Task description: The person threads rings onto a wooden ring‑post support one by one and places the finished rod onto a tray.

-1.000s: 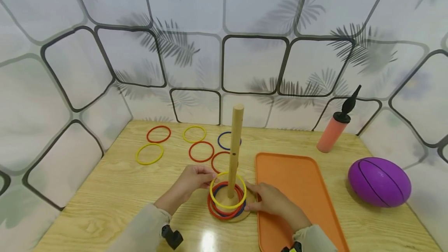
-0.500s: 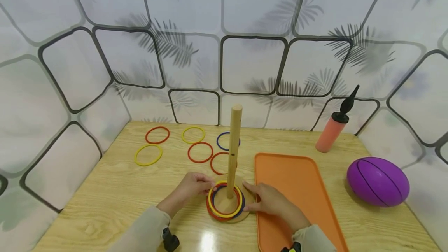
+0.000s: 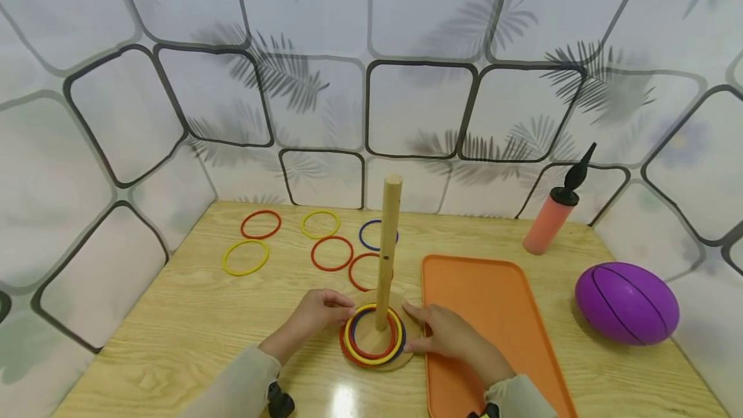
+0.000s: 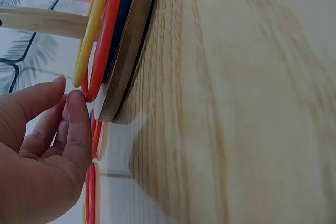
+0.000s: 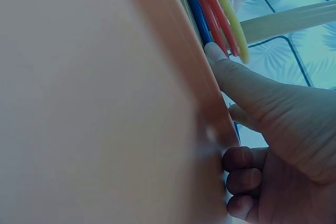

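Observation:
A wooden ring-toss stand, its upright post (image 3: 389, 237) rising from a round base (image 4: 131, 45), has a blue ring (image 4: 124, 17), red rings (image 4: 109, 30) and a yellow ring (image 4: 91, 30) around the post. The yellow one is uppermost and leans over the others. At the stack's left edge is my left hand (image 3: 318, 315), thumb and forefinger slightly parted, fingertips right at the red and yellow rims. My right hand (image 3: 447, 335) grips the base's right side, thumb at the near edge beside the blue ring and forefinger at the far edge.
Beyond the stand lie loose rings: red (image 3: 261, 237), yellow (image 3: 246, 273), another yellow (image 3: 320, 211), blue (image 3: 371, 248) and others. An orange tray (image 3: 482, 289) lies right, under my right forearm. A pink hand pump (image 3: 545, 224) and purple ball (image 3: 627, 302) stand farther right.
The yellow ring has come down around the post onto the red and blue rings. My left hand has lowered with it and its fingertips have parted. The right hand stays at the base.

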